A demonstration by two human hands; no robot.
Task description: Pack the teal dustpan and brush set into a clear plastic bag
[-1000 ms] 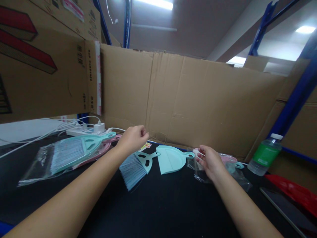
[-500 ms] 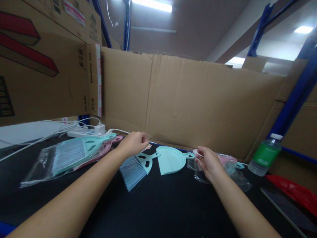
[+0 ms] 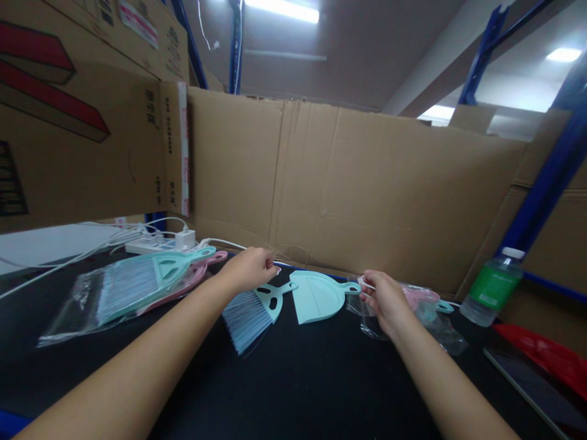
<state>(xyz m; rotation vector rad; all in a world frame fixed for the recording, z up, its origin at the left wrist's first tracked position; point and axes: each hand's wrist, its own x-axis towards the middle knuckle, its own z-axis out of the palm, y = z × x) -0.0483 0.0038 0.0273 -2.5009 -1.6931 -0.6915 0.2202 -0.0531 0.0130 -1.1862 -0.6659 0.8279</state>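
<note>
My left hand (image 3: 254, 267) is closed just above the back of a mint hand brush (image 3: 269, 302) with blue bristles; a small coloured piece, too small to name, shows at its fingertips. To the right of the brush, a mint dustpan (image 3: 318, 296) lies on the black table, its handle pointing right. Beside that handle's end, my right hand (image 3: 383, 296) pinches a small white item (image 3: 363, 282) that I cannot make out. Behind and under my right hand lie clear plastic bags (image 3: 373, 324), with pink and mint pieces (image 3: 422, 297) in or under the plastic.
Bagged mint and pink brush sets (image 3: 137, 284) lie at left, before a white power strip (image 3: 151, 245) with cables. A water bottle (image 3: 493, 287), a red item (image 3: 541, 351) and a dark flat device (image 3: 527, 385) are at right. Cardboard (image 3: 367, 189) stands along the back.
My left hand has turned and lowered slightly, and less of the coloured piece at its fingertips shows. My right hand has hardly moved. The brush and dustpan lie where they were.
</note>
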